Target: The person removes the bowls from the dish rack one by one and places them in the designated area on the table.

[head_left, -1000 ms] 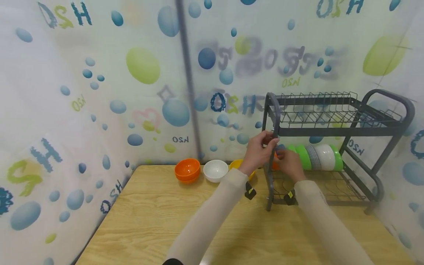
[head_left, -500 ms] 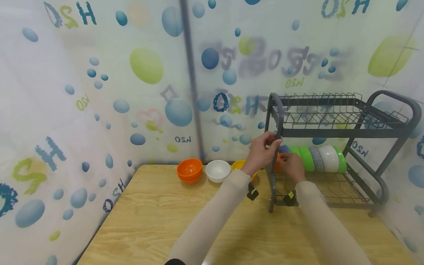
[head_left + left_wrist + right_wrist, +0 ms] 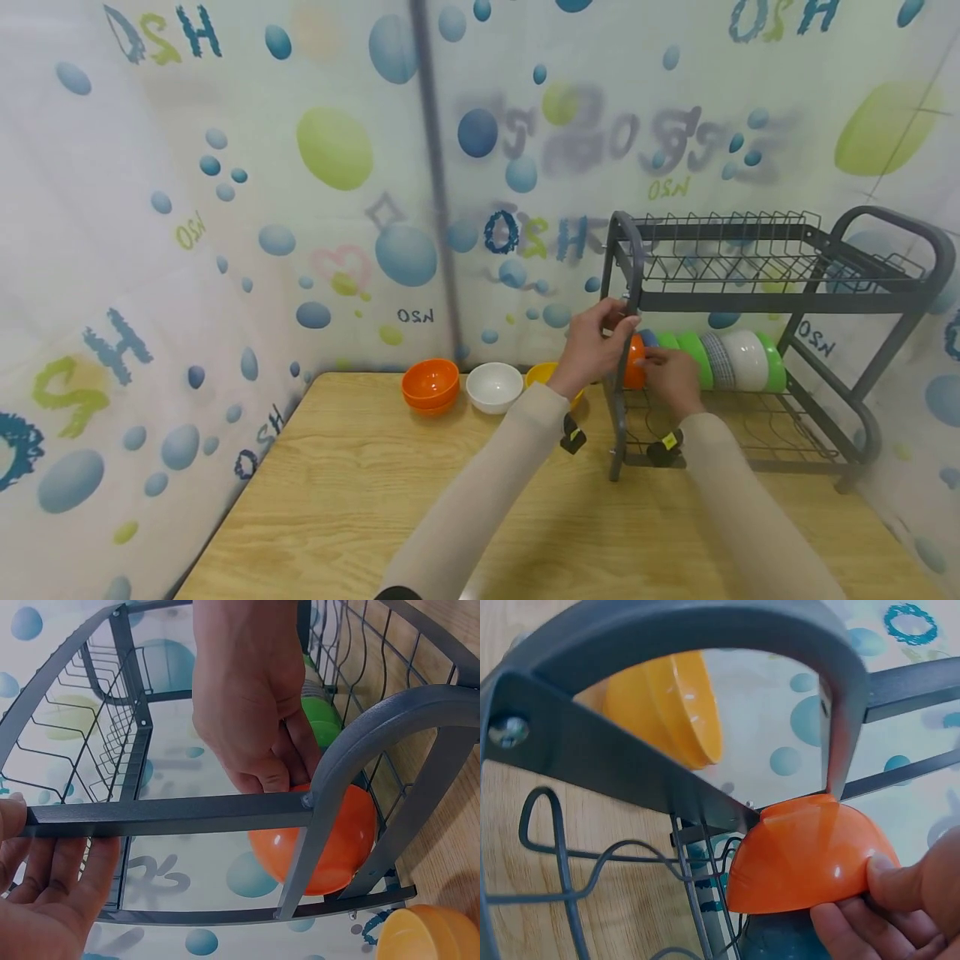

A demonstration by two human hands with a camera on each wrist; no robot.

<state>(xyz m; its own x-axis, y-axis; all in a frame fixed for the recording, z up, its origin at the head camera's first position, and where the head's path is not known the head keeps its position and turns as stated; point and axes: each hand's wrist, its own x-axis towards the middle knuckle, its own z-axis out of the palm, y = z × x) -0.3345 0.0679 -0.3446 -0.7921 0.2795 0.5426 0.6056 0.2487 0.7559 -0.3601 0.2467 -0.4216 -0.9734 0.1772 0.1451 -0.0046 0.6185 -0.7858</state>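
Note:
An orange bowl (image 3: pixel 634 365) stands on its side at the left end of the lower tier of a grey two-tier dish rack (image 3: pixel 757 302). My right hand (image 3: pixel 675 379) pinches its rim, thumb on the outer wall and fingers along the edge, as the right wrist view shows. Beside this bowl (image 3: pixel 810 855) sits a dark blue bowl (image 3: pixel 780 937), partly hidden. Farther right in the row are green bowls (image 3: pixel 697 358) and a white one (image 3: pixel 742 360). My left hand (image 3: pixel 588 346) grips the rack's left side bar, thumb and fingers on opposite sides (image 3: pixel 64 900).
Along the table's back edge stand stacked orange bowls (image 3: pixel 430 386), a white bowl (image 3: pixel 493 390) and yellow bowls (image 3: pixel 540 372), partly behind my left arm. The rack's wire upper tier (image 3: pixel 720 267) overhangs the row. A patterned curtain (image 3: pixel 225 333) backs the wooden table (image 3: pixel 337 500).
My right hand has shifted slightly right, exposing more of the orange bowl, which it still holds. The left hand stays on the rack. The head view has turned a little.

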